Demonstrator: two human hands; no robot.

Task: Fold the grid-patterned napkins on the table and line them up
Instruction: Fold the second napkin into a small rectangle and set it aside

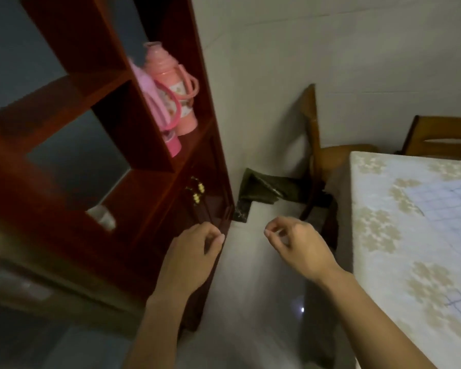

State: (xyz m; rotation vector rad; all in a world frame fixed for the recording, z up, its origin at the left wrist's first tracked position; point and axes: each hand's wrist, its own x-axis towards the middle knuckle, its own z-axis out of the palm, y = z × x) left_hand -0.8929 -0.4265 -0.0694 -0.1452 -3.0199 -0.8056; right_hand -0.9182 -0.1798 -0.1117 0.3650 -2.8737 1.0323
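A pale grid-patterned napkin lies flat on the counter, at the far right edge of the view, and is partly cut off there. More grid lines show lower down along the same edge, but it is unclear whether they belong to the same cloth. The counter is covered by a light tablecloth printed with beige flowers.

Both hands are held out over the pale floor, left of the counter's near corner and well apart from the napkin. The left hand and the right hand are a short gap apart. Their fingers are loosely curled and neither holds anything. On the right hand the thumb and forefinger nearly meet.

Behind the counter's far left corner a wooden chair stands against the white wall, and the back of a second chair shows beyond the far edge. A dark green shape, too blurred to identify, sits where floor meets wall.

On the left stands a dark red wooden shelf unit. One of its shelves holds a salmon-pink flask and, just beside it, a brighter pink flask.
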